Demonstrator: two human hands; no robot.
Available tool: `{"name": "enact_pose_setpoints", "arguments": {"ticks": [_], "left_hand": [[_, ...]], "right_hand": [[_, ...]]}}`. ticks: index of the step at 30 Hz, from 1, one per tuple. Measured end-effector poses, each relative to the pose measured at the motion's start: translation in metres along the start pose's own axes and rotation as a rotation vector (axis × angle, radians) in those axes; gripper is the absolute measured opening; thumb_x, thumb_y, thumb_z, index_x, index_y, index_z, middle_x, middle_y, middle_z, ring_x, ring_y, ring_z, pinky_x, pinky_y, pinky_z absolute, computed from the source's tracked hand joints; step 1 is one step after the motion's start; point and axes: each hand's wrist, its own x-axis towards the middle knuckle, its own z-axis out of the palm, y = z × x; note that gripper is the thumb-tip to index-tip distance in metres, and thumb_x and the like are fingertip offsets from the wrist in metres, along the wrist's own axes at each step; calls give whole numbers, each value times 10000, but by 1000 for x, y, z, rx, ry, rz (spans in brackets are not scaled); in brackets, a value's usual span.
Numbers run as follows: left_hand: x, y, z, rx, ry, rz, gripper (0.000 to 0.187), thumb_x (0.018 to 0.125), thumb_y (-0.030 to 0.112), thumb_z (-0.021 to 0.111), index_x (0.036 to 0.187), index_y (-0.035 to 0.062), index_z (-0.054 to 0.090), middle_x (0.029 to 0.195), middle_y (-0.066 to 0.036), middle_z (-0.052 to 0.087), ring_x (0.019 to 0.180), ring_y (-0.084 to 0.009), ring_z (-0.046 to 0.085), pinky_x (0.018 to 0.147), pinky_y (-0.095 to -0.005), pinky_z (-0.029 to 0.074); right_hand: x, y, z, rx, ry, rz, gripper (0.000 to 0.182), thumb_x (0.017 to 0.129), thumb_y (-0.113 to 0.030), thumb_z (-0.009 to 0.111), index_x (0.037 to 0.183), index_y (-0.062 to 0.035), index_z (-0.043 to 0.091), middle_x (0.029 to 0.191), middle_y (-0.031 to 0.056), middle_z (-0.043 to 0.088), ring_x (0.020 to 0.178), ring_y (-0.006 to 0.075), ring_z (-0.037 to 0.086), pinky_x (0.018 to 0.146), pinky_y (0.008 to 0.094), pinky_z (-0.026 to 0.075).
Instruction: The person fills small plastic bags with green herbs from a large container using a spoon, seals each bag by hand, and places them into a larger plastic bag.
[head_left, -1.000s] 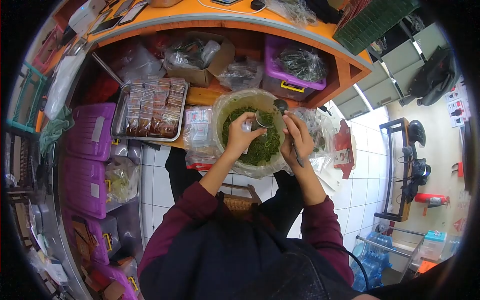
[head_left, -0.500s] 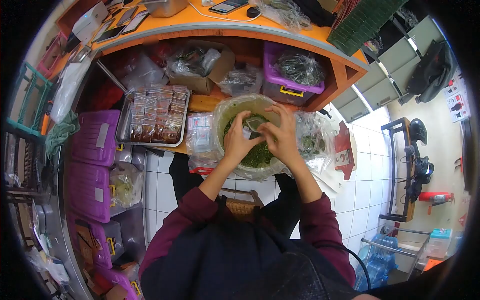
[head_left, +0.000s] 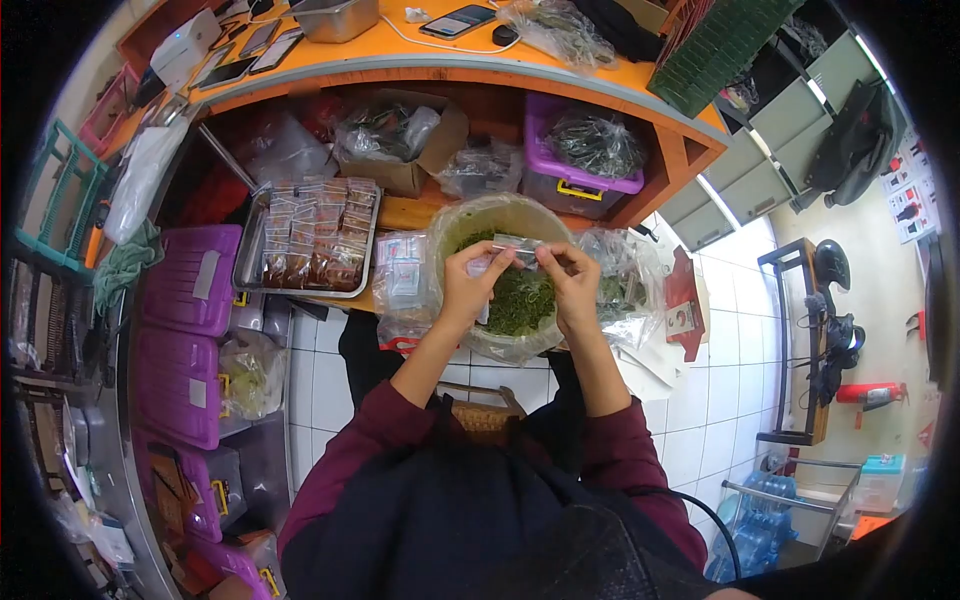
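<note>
A small clear plastic bag [head_left: 515,243] is stretched between my two hands, above a bucket. My left hand [head_left: 470,283] pinches its left end. My right hand [head_left: 573,282] grips the right end between thumb and fingers. Below them stands the round, pale bucket [head_left: 437,225], lined with clear plastic. Finely shredded green leaves [head_left: 520,305] lie inside it. Left of the bucket is a stack of flat printed packets [head_left: 402,270]. What the small bag contains, if anything, is too small to make out.
A metal tray [head_left: 366,277] of filled brown sachets [head_left: 318,225] stands to the left. Right of the bucket lies a clear bag of greens [head_left: 622,275]. A purple-lidded bin [head_left: 585,170] sits under the orange table [head_left: 420,55]. Several purple bins [head_left: 180,385] line the left side.
My hands have come together at the bucket's upper part, fingers now pinching the small bag's ends. It is stretched flat, whereas earlier the fingers were spread around it.
</note>
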Motion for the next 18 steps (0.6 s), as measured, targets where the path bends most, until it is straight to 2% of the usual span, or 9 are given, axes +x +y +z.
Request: {"name": "enact_pose_setpoints", "arguments": {"ticks": [4,10,13,16,18], "left_hand": [[-4,2,3,12,8,65,150,848,180,651,874,35,680,795,-25,689,525,-6,490,403,-166,317],[-12,-5,2,-26,75,29,159,840,179,662,903,35,685,792,-33,684,547,-16,502,422,-158,335],[-18,-10,4,8,91,152,129,840,144,658,891,28,685,788,-21,673,578,-17,521,445,-166,363],[-25,-7,10,93,108,190,135,830,144,672,877,18,681,786,-21,662,628,-15,532,496,-167,392],[-26,-1,10,14,48,-28,137,818,151,686,863,23,667,749,-5,635,625,-21,527,512,-168,396]], "right_hand": [[-5,-11,2,-179,60,-194,132,796,-91,692,792,31,642,763,43,637,734,110,562,695,250,435],[-13,-16,4,-325,49,-165,110,778,-87,702,785,13,656,766,68,647,753,126,589,722,247,447],[-19,-14,7,-258,-47,-174,112,776,-85,704,813,11,661,777,42,645,759,94,564,707,233,434],[-25,-14,8,-226,-70,-93,87,778,-68,700,805,7,665,789,44,646,753,90,573,696,230,440],[-25,-10,4,-170,-50,-125,73,783,-62,696,801,5,672,766,44,647,699,78,569,637,217,438]]}}
